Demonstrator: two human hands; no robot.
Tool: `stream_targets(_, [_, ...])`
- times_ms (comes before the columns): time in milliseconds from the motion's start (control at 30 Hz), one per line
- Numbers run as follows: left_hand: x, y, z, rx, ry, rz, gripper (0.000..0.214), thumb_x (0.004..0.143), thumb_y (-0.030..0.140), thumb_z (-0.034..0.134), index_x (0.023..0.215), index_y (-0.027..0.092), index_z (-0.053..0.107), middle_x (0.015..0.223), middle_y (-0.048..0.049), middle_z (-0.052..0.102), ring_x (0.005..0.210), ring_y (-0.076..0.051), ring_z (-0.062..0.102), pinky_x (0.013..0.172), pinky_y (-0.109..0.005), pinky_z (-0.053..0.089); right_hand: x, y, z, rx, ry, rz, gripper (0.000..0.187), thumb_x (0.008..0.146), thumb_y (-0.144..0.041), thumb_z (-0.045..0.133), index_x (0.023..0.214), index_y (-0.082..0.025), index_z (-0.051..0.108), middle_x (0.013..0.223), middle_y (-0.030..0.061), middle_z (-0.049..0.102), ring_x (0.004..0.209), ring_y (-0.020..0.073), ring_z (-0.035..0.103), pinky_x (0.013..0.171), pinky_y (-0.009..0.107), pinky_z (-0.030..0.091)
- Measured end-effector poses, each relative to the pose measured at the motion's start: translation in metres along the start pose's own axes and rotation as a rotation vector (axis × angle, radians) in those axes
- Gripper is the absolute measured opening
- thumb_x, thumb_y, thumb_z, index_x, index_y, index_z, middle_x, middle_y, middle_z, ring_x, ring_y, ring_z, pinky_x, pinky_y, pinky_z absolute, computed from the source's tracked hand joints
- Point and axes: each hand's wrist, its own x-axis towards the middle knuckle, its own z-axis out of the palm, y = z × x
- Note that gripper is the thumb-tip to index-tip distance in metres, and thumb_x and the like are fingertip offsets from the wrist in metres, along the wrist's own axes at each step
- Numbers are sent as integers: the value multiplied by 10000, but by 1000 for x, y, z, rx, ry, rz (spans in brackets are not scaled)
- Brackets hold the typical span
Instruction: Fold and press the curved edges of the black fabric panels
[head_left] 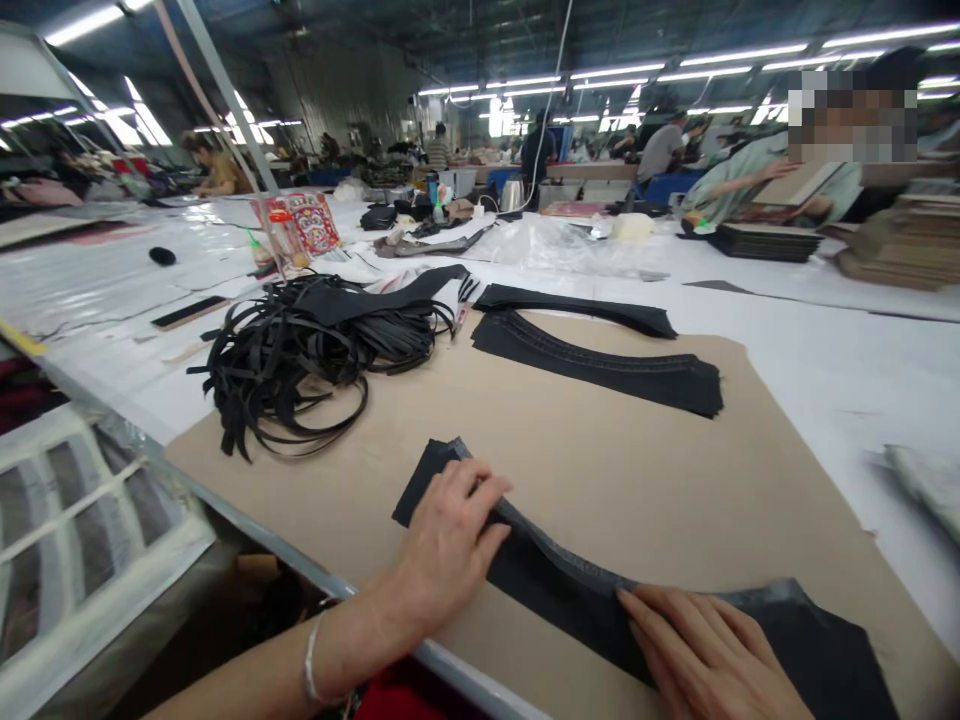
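A long, curved black fabric piece (559,590) lies on a brown sheet (420,410) in front of me, with a greyish band along its upper edge. My left hand (454,520) is closed on that edge near the piece's left end, thumb and fingers drawn toward each other. Farther right, my right hand (709,645) presses its fingertips together on the same edge, its thumb mostly hidden. Behind the hands rests a stack of similar curved black pieces (592,365), with stitch-like lines along their curve. Another bundle of black pieces (574,305) sits just beyond it.
A tangled heap of black strips (322,340) lies at the left, with a black piece across its top. Farther back are a red patterned packet (311,225) and clear plastic (540,247). A co-worker (772,185) handles a board at the right, beside stacked panels (904,240).
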Motion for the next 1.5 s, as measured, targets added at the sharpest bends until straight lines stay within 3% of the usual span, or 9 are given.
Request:
stream_targets(200, [13, -21, -12, 88, -170, -43, 142, 799, 58, 536, 785, 193, 577, 851, -1, 597, 884, -188, 519, 800, -321, 407, 28, -27, 5, 156, -56, 116, 421, 823, -46, 398, 1190, -139, 582, 1013, 93, 642, 900, 184, 590, 795, 302, 475])
stream_targets(300, [19, -22, -14, -19, -217, -47, 166, 779, 67, 524, 878, 196, 560, 811, 25, 601, 814, -159, 538, 805, -305, 386, 32, -36, 14, 239, -79, 123, 503, 767, 11, 365, 1190, -141, 592, 1001, 90, 642, 887, 180, 590, 803, 293, 505])
stream_targets(400, [32, -27, -22, -209, -340, -87, 215, 827, 263, 572, 1034, 206, 576, 807, 35, 609, 781, -147, 558, 786, -274, 397, 28, -38, 19, 230, -85, 102, 544, 713, 27, 378, 1184, -128, 600, 996, 88, 647, 879, 191, 591, 788, 301, 520])
stream_targets(467, [42, -32, -27, -329, -422, -131, 260, 858, 384, 532, 1005, 183, 610, 780, 24, 603, 758, -143, 556, 724, -245, 408, 26, -37, 21, 201, -76, 97, 552, 691, 26, 391, 1171, -135, 610, 1017, 87, 646, 894, 200, 587, 787, 310, 518])
stream_targets(600, [54, -41, -26, -354, -516, -192, 206, 790, 285, 555, 923, 152, 638, 706, 32, 577, 682, -121, 537, 637, -208, 398, 23, -34, 23, 155, -40, 122, 521, 697, 2, 415, 1141, -168, 630, 1034, 85, 641, 905, 217, 578, 787, 339, 504])
stream_targets(733, [54, -42, -20, -246, -517, -206, 189, 675, 167, 597, 849, 176, 671, 743, 31, 615, 715, -131, 558, 679, -216, 393, 21, -32, 20, 181, -49, 110, 460, 768, -11, 402, 1146, -156, 619, 975, 87, 646, 851, 200, 577, 762, 319, 494])
stream_targets(967, [55, -33, -19, -87, -488, -184, 112, 690, 117, 587, 732, 197, 653, 739, 43, 662, 787, -156, 589, 938, -330, 318, 14, -27, 14, 195, -77, 60, 517, 775, -14, 385, 1229, -178, 571, 987, 73, 666, 856, 180, 600, 752, 284, 491])
stream_targets(1200, [56, -30, -18, -8, -506, -149, 103, 701, 114, 594, 728, 198, 647, 756, 35, 686, 821, -170, 596, 908, -355, 303, 13, -29, 15, 185, -68, 64, 587, 691, 26, 386, 1188, -200, 601, 1015, 54, 677, 885, 172, 608, 774, 286, 488])
stream_targets(1500, [56, -31, -15, 48, -497, -119, 92, 713, 116, 620, 726, 202, 649, 774, 36, 687, 831, -180, 595, 887, -376, 278, 13, -26, 19, 175, -70, 9, 543, 701, 12, 397, 1155, -194, 614, 1021, 60, 688, 906, 193, 601, 781, 310, 489])
